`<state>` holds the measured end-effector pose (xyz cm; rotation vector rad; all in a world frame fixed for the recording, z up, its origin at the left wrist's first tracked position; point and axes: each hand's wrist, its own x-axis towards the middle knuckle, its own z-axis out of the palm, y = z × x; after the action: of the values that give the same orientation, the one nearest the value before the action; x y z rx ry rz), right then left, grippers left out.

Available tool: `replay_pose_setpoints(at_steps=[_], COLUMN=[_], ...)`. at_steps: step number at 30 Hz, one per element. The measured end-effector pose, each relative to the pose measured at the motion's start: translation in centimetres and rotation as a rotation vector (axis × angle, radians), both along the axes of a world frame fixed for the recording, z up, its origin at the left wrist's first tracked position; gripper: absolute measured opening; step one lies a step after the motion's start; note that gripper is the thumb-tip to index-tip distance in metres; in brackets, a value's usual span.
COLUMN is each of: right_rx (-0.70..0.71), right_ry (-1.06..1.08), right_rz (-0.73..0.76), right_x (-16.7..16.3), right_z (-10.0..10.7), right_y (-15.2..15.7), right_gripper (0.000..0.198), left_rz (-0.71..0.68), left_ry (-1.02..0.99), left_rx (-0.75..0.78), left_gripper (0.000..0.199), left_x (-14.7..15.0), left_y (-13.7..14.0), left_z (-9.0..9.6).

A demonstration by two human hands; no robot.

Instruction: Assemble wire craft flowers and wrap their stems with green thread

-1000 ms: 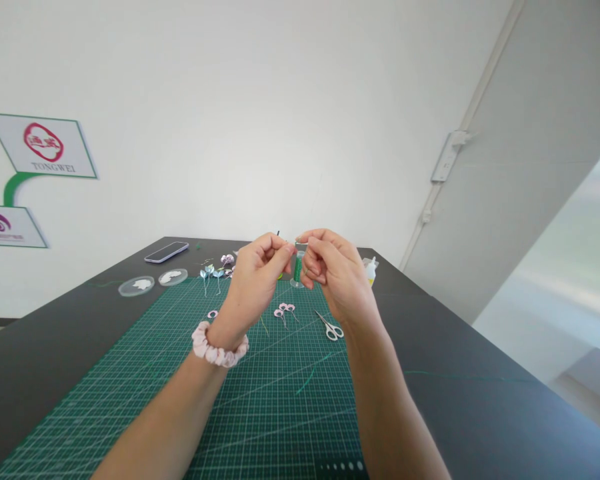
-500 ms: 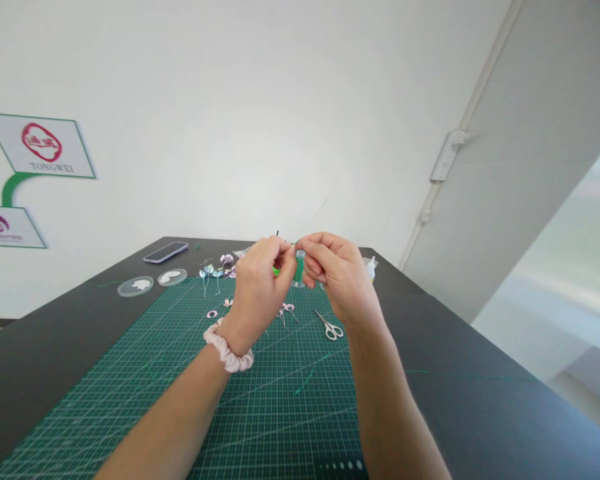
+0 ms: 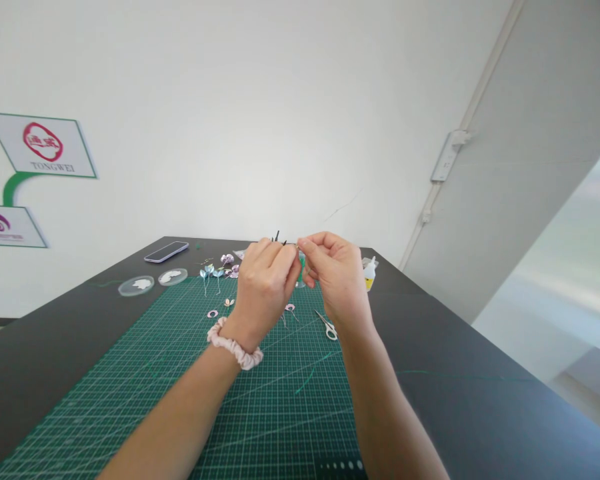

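Both hands meet fingertip to fingertip above the far part of the green cutting mat (image 3: 260, 413). My left hand (image 3: 266, 277), with a pink scrunchie (image 3: 235, 347) at its wrist, is closed in a pinch; what sits between its fingers is hidden. My right hand (image 3: 334, 270) pinches with thumb and forefinger. A thin thread-like strand (image 3: 343, 205) shows against the wall above it and seems to come from the fingertips. Behind the hands stands a small clear tube with green contents (image 3: 301, 270), partly covered. White-handled scissors (image 3: 329, 328) lie below my right wrist.
Several blue wire-stemmed leaf pieces (image 3: 210, 272) and pink flower pieces (image 3: 227, 259) lie on the far left. Beyond them are two shallow dishes (image 3: 136, 287) and a phone (image 3: 166, 252). A glue bottle (image 3: 369, 273) stands right. Green thread (image 3: 314, 373) lies on the mat.
The thin strand above my right hand has swung to the right and lower. My left hand has turned slightly, knuckles more toward me, and shifted a little right.
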<state>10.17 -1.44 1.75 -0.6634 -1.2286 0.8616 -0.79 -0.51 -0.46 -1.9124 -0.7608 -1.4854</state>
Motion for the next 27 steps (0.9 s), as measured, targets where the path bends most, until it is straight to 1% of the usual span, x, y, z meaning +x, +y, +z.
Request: replay_pose_setpoints(at_steps=[2, 4, 6, 8, 10, 11, 13, 16, 19, 21, 23, 25, 27], right_rx=[0.004, 0.012, 0.020, 0.019, 0.016, 0.018, 0.029, 0.043, 0.049, 0.057, 0.067, 0.071, 0.068], right_ry=[0.017, 0.034, 0.047, 0.056, 0.065, 0.067, 0.060, 0.036, 0.004, -0.009, 0.001, 0.032, 0.065], right_rz=[0.003, 0.010, 0.012, 0.023, 0.040, 0.047, 0.054, 0.076, 0.104, 0.105, 0.111, 0.138, 0.179], right_x=[0.0, 0.0, 0.0, 0.0, 0.2, 0.2, 0.4, 0.5, 0.6, 0.5, 0.5, 0.4, 0.4], right_z=[0.0, 0.0, 0.0, 0.0, 0.1, 0.1, 0.1, 0.1, 0.1, 0.1, 0.1, 0.2, 0.2], right_y=[0.0, 0.0, 0.1, 0.1, 0.1, 0.1, 0.1, 0.0, -0.1, -0.1, -0.1, -0.1, -0.1], right_gripper=[0.018, 0.018, 0.017, 0.016, 0.016, 0.016, 0.015, 0.015, 0.016, 0.016, 0.017, 0.017, 0.016], left_rz=[-0.001, -0.033, -0.112, -0.234, -0.407, -0.503, -0.694, -0.949, -1.144, -1.217, -1.247, -1.235, -1.176], left_ry=[0.000, -0.023, -0.080, -0.170, -0.269, -0.318, -0.407, -0.494, -0.521, -0.537, -0.551, -0.565, -0.578], left_rx=[0.028, 0.037, -0.021, -0.169, -0.373, -0.478, -0.659, -0.909, -1.119, -1.176, -1.187, -1.160, -1.096], left_gripper=[0.024, 0.022, 0.019, 0.014, 0.009, 0.010, 0.016, 0.029, 0.033, 0.031, 0.030, 0.029, 0.027], left_x=[0.1, 0.1, 0.2, 0.3, 0.3, 0.3, 0.2, -0.1, -0.4, -0.5, -0.5, -0.5, -0.3], left_y=[0.0, 0.0, -0.1, -0.4, -0.7, -0.8, -0.8, -0.6, -0.4, -0.4, -0.5, -0.7, -0.7], left_z=[0.0, 0.0, 0.0, 0.2, 0.4, 0.6, 0.9, 1.3, 1.7, 1.9, 2.0, 2.1, 2.0])
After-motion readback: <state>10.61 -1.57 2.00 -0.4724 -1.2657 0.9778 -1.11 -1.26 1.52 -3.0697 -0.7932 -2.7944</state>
